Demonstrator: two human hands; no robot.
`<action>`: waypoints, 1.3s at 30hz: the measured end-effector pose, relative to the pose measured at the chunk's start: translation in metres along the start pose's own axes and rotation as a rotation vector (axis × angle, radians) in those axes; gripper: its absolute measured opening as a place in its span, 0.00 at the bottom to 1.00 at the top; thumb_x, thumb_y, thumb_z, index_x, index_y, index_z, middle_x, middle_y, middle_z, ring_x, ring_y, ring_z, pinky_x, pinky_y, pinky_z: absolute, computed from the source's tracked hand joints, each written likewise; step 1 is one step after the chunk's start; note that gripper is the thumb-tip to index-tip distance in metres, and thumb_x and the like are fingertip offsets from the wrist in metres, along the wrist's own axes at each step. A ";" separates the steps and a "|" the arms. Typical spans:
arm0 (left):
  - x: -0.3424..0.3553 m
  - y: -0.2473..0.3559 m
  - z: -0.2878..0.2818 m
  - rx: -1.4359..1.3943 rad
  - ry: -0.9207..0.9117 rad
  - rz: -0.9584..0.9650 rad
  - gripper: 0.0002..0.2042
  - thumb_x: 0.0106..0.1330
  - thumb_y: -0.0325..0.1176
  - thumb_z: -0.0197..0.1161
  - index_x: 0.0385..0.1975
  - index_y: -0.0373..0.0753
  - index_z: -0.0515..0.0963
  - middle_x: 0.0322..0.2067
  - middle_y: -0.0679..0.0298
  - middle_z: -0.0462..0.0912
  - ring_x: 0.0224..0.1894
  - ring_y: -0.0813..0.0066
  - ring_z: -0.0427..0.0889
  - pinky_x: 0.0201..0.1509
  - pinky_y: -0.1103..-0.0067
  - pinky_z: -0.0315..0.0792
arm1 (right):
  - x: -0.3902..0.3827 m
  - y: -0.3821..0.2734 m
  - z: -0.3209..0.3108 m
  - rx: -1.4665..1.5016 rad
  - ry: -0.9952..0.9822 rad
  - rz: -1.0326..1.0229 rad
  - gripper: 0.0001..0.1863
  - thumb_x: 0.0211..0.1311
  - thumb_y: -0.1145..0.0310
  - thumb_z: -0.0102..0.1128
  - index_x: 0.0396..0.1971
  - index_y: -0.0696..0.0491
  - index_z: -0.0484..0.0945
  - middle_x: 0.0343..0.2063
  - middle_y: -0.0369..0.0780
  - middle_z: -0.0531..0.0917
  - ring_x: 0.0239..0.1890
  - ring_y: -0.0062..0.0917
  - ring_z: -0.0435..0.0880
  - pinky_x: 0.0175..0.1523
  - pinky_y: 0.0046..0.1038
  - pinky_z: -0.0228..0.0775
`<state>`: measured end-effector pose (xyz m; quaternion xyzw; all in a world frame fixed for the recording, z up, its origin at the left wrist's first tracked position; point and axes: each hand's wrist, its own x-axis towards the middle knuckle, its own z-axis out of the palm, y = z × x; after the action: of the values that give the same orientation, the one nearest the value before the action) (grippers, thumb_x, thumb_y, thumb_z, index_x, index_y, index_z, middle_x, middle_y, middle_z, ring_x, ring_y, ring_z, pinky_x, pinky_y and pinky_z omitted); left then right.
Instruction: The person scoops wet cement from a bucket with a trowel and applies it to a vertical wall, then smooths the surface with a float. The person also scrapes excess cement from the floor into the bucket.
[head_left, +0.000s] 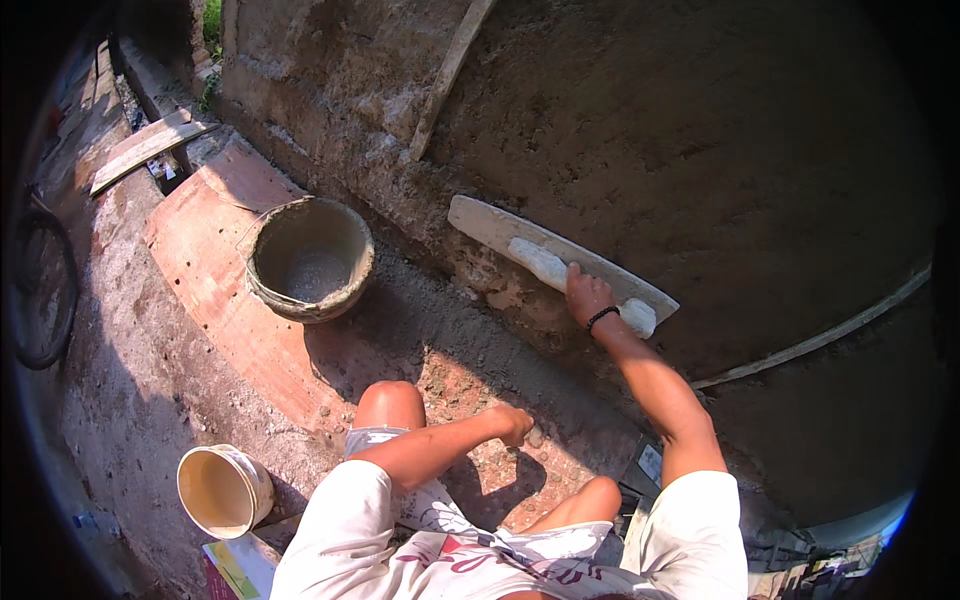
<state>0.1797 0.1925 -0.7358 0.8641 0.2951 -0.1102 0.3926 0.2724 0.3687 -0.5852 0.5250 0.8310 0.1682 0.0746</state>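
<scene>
My right hand is wrapped round the pale handle of a long plastering float. The float's board lies slantwise along the lower edge of a wall of damp grey-brown plaster; whether its face presses on the plaster I cannot tell. A dark beaded band circles my right wrist. Between my knees, over the ground, my left hand is curled into a loose fist, and no tool shows in it. Left of the float stands a mortar-crusted bucket with a wire handle and a little grey mix at the bottom.
A smaller cream bucket stands at lower left. Under the mortar bucket lies a reddish board. Wooden strips, one upper and one lower right, lie against the wall. Planks bridge a ditch near a black hose.
</scene>
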 end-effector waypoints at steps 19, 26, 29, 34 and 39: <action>-0.016 -0.057 -0.025 -0.026 0.114 -0.147 0.23 0.65 0.49 0.58 0.55 0.43 0.75 0.53 0.51 0.79 0.56 0.51 0.77 0.58 0.61 0.72 | 0.047 0.188 -0.484 0.604 0.954 0.587 0.18 0.49 0.63 0.60 0.31 0.65 0.80 0.23 0.46 0.83 0.20 0.30 0.83 0.26 0.33 0.77; 0.029 -0.071 -0.017 -0.041 0.155 -0.108 0.19 0.64 0.41 0.53 0.53 0.41 0.75 0.52 0.49 0.79 0.56 0.51 0.77 0.57 0.61 0.72 | 0.101 0.089 -0.417 0.187 0.597 0.328 0.20 0.56 0.63 0.64 0.41 0.64 0.77 0.40 0.58 0.82 0.48 0.48 0.82 0.51 0.42 0.75; 0.037 -0.077 -0.013 -0.049 0.208 -0.027 0.19 0.65 0.42 0.52 0.53 0.42 0.75 0.51 0.50 0.79 0.56 0.50 0.77 0.57 0.61 0.72 | 0.070 0.067 -0.338 0.064 0.387 0.265 0.23 0.57 0.63 0.65 0.46 0.63 0.72 0.46 0.60 0.79 0.53 0.51 0.78 0.56 0.45 0.72; 0.028 -0.087 -0.014 -0.065 0.175 -0.051 0.20 0.65 0.40 0.51 0.55 0.42 0.74 0.53 0.48 0.78 0.57 0.49 0.76 0.58 0.61 0.71 | 0.017 0.054 -0.248 -0.055 0.083 0.129 0.17 0.57 0.64 0.62 0.41 0.59 0.71 0.36 0.57 0.82 0.44 0.51 0.82 0.49 0.48 0.74; 0.029 -0.091 -0.020 -0.006 0.098 -0.067 0.26 0.66 0.48 0.55 0.63 0.48 0.69 0.56 0.49 0.77 0.59 0.51 0.74 0.61 0.62 0.69 | 0.015 0.091 -0.299 -0.079 0.268 0.204 0.17 0.56 0.64 0.61 0.41 0.58 0.71 0.37 0.56 0.82 0.45 0.51 0.82 0.50 0.48 0.73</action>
<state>0.1479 0.2670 -0.7906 0.8568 0.3432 -0.0797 0.3764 0.2531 0.3572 -0.2733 0.5759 0.7688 0.2760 -0.0339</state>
